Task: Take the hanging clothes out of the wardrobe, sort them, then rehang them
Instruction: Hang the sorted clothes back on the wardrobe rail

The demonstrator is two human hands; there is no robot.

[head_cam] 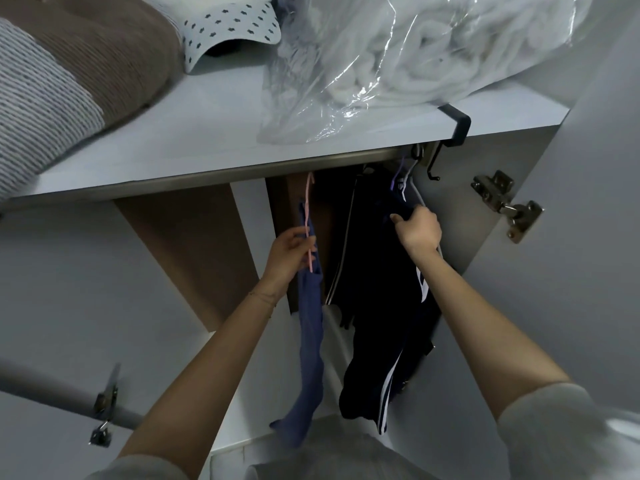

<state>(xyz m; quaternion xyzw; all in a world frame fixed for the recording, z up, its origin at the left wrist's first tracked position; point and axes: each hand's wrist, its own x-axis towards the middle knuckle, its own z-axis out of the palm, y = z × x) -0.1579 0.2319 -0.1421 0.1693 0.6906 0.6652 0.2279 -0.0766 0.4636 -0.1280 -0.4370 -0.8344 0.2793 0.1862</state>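
Observation:
A blue garment [311, 341] hangs on a pink hanger [308, 216] whose hook reaches up to the rail under the shelf. My left hand [289, 254] grips the pink hanger and the blue cloth. To the right hang dark navy clothes with white stripes [384, 341] on purple and white hangers [403, 181]. My right hand [417, 226] grips the top of the navy garment by its hanger. The rail itself is mostly hidden behind the shelf edge.
The white wardrobe shelf [207, 143] above holds a brown and striped pillow [86, 71], a dotted cap [232, 26] and a plastic-wrapped white blanket [415, 57]. A black hook [457, 126] clips over the shelf's right end. Open doors with metal hinges [505, 206] stand either side.

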